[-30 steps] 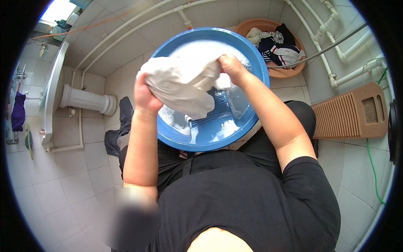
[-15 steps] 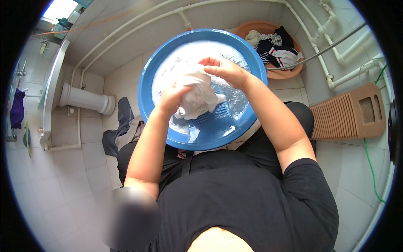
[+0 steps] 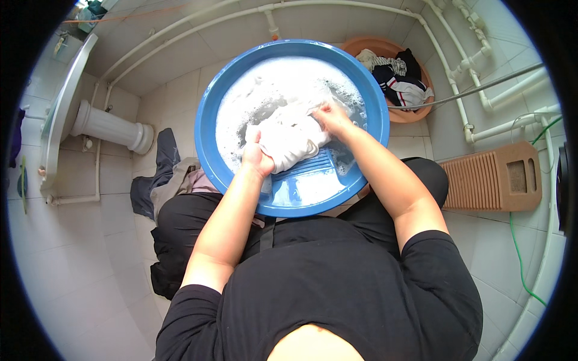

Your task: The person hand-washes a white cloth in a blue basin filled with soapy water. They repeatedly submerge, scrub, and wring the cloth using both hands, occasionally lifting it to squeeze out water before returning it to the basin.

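A wet white cloth garment (image 3: pixel 290 137) lies bunched in a large blue basin (image 3: pixel 206 129) of sudsy water. My left hand (image 3: pixel 257 157) grips its near left side, thumb on top and the other fingers underneath. At the garment's right end my right hand (image 3: pixel 330 118) is closed on the fabric, close to the suds. Below the cloth, the basin's built-in ridged washboard (image 3: pixel 313 170) slopes toward me. White foam (image 3: pixel 274 75) covers much of the water, so the garment's far edge is hard to make out.
An orange-brown tub (image 3: pixel 428 87) of clothes stands at the far right. A brown washboard (image 3: pixel 481 179) leans on the right. Dark and beige clothes (image 3: pixel 165 171) lie on the floor at left, near a white pedestal (image 3: pixel 111 127). A grey hose (image 3: pixel 481 90) crosses at right.
The garment has gone from a raised bundle to spread lower over the water. My right hand has moved down and right and closed on it; my left hand has shifted slightly nearer to me.
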`<state>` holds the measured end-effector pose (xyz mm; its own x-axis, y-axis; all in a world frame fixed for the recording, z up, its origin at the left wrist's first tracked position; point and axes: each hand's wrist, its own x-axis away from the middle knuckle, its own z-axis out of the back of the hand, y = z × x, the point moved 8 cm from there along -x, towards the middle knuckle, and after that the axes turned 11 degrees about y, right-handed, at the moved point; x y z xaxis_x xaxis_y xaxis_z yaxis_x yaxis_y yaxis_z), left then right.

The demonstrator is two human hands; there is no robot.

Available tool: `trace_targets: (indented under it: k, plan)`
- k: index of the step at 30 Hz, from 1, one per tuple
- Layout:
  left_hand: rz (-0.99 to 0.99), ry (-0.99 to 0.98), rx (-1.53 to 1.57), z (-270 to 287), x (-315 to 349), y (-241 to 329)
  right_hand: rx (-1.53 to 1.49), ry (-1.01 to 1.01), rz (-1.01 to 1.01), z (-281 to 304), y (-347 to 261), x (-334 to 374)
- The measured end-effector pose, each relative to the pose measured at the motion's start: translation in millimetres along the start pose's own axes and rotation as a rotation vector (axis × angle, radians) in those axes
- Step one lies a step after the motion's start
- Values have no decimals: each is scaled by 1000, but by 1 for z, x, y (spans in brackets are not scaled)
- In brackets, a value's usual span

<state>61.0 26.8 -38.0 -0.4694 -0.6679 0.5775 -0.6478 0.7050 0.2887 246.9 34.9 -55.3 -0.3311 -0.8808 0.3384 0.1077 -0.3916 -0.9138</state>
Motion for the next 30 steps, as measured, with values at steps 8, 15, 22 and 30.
trace_targets:
  k: [8, 15, 22, 30]
  plan:
    - [-162, 264, 95, 28, 1, 25, 698, -65, 252, -17, -6, -1]
    - [-362, 373, 350, 86, -36, 51, 583, 114, 918, -78, -69, 40]
    - [-343, 507, 337, 74, -23, 76, 985, -124, 314, -120, -48, -21]
    - [-193, 400, 152, 57, -23, 60, -138, -205, 280, -133, -56, 0]
